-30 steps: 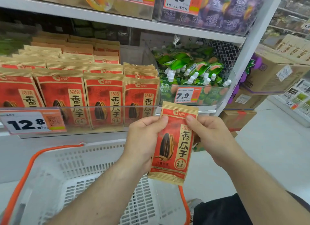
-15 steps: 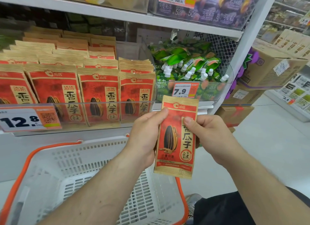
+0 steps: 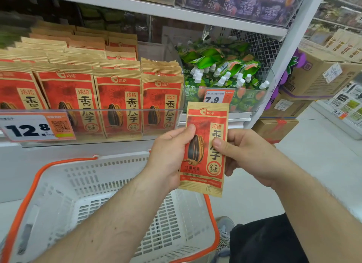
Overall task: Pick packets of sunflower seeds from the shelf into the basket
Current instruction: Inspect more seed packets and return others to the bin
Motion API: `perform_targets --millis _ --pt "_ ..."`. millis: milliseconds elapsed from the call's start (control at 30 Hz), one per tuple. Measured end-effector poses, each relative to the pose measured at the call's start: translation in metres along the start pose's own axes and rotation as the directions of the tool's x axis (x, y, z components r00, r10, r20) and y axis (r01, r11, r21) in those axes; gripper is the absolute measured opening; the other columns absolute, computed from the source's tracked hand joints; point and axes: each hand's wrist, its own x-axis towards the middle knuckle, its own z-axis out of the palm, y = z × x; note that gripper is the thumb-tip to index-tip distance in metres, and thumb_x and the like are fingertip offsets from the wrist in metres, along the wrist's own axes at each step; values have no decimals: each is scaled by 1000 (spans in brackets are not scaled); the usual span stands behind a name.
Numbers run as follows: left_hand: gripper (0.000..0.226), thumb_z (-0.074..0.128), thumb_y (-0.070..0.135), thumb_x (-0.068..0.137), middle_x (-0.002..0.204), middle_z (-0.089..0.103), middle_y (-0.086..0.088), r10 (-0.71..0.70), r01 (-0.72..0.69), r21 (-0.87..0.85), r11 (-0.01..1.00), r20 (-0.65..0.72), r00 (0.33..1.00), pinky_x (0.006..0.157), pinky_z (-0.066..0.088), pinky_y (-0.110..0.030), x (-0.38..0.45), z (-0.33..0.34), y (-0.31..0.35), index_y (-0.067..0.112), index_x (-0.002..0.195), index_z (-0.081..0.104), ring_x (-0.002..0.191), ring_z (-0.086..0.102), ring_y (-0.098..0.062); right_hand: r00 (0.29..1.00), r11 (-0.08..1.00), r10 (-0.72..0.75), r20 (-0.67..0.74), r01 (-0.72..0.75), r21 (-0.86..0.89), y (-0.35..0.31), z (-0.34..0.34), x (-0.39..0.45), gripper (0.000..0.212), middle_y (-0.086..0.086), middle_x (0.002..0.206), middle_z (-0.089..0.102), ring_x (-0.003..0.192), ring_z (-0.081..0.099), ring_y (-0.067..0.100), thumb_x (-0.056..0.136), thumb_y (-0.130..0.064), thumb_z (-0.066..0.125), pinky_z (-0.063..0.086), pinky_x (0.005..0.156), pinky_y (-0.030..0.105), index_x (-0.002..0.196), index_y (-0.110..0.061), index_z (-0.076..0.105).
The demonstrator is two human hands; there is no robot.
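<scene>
step: 1 packet (image 3: 204,149) of sunflower seeds is off the shelf (image 3: 109,143) and in both hands, upright, face to camera, above the near right corner of the basket (image 3: 121,176). looks like the carry stage, not yet dropped.
left hand (image 3: 170,155): grips the packet's left edge, thumb on the front.
right hand (image 3: 242,155): pinches the right edge, thumb on the front, fingers behind.
basket: white, orange rim, below the hands; the visible part of its floor holds no packets.
shelf stock: rows of matching packets (image 3: 117,100) upright behind a clear lip, price tag (image 3: 29,128) reads 12.8.
next move: lower the packet over the basket opening, let both hands go, then reach for the shelf.
</scene>
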Motion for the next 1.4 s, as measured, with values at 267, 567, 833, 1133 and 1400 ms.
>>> perform_targets --millis 267,567,833,1133,1400 --pt "24 59 26 98 94 74 -21 -39 38 -15 999 -66 997 66 60 -44 -1 -2 1 6 102 72 74 72 -33 978 996 40 203 -23 -88 -10 2 -9 56 17 90 75 58 65 26 70 -29 76 56 52 32 120 -25 52" --pt "30 56 45 96 92 77 -1 -16 5 367 930 28 999 86 55 -43 0 1 -13 20 111 65 90 74 -21 998 949 8 67 14 -316 -11 17 -7 62 4 78 75 55 69 25 79 -20 82 56 49 34 122 -42 43" --pt "33 49 46 97 62 62 6 -76 4 359 933 187 979 58 43 -24 -1 1 -10 23 78 63 58 60 -8 988 991 -66 -142 48 -123 -9 14 -1 47 13 61 67 51 65 29 98 -50 36 51 48 34 81 -16 63" --pt "44 68 57 78 80 67 13 -134 46 456 889 164 977 65 44 -25 3 -1 -15 24 107 63 65 61 0 934 987 -97 -343 45 -156 -11 16 16 27 0 44 57 40 57 14 101 -11 43 48 44 30 75 -8 51" --pt "27 64 19 94 71 59 -5 192 -189 430 883 37 981 66 52 -38 7 -1 -10 19 68 54 67 57 -17 943 980 -133 -306 80 -180 -11 21 19 23 3 54 59 44 58 14 101 -10 44 45 43 23 81 0 49"
